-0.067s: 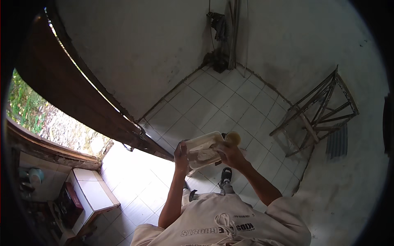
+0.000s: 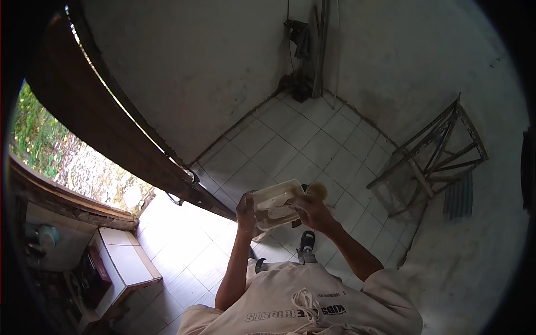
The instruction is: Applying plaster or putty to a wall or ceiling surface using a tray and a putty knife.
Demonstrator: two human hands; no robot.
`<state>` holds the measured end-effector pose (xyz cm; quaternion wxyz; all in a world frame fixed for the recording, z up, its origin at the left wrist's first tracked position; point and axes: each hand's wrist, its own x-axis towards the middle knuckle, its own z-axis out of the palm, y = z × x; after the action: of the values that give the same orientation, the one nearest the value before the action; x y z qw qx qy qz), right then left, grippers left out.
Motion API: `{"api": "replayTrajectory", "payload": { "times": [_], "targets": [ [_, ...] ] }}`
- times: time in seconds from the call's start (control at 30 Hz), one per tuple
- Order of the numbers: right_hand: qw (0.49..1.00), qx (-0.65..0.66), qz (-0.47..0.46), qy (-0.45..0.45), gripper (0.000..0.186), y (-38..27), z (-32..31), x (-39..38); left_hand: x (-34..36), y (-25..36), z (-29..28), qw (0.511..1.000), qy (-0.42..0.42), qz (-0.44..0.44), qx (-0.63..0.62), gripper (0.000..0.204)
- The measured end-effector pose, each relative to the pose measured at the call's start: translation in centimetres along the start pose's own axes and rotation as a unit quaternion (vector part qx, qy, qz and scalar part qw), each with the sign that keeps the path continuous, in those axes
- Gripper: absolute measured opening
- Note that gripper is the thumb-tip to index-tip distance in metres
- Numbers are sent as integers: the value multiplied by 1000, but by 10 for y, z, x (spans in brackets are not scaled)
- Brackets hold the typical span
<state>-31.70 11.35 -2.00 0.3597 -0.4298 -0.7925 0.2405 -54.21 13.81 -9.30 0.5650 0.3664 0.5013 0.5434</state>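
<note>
Spreading as a floor (image 2: 304, 134) of pale square tiles with dark joints, gleaming brightly at left; bearing a dark-sandaled foot (image 2: 307, 241) near the middle, a slanting wooden frame (image 2: 420, 174) at right, an indistinct dark heap (image 2: 302, 92) in the far corner.

To our left, a dark-brown wooden door (image 2: 117, 139) stands open beside green foliage (image 2: 34, 120) outdoors. We see a low white-tiled counter (image 2: 127, 258) nearby, a slatted, weathered wooden frame (image 2: 421, 176) against the pale plastered wall (image 2: 385, 50) opposite, and dark cloth (image 2: 301, 42) hanging near the corner above white square floor tiles (image 2: 276, 152).
</note>
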Motion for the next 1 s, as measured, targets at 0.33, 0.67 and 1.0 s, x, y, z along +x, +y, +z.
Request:
{"api": "replayTrajectory", "payload": {
  "times": [0.33,0.67,1.0],
  "targets": [
    [995,-97,-10,-14,31,-11,-13,22,-15,47,16,998,-46,-36,-35,29],
    [999,-42,-22,-7,29,-18,-18,10,-2,16,5,1000,17,23,12,26],
    [1000,-14,-2,-20,25,-28,-27,16,-18,40,9,1000,-3,19,0,25]
  ]
}}
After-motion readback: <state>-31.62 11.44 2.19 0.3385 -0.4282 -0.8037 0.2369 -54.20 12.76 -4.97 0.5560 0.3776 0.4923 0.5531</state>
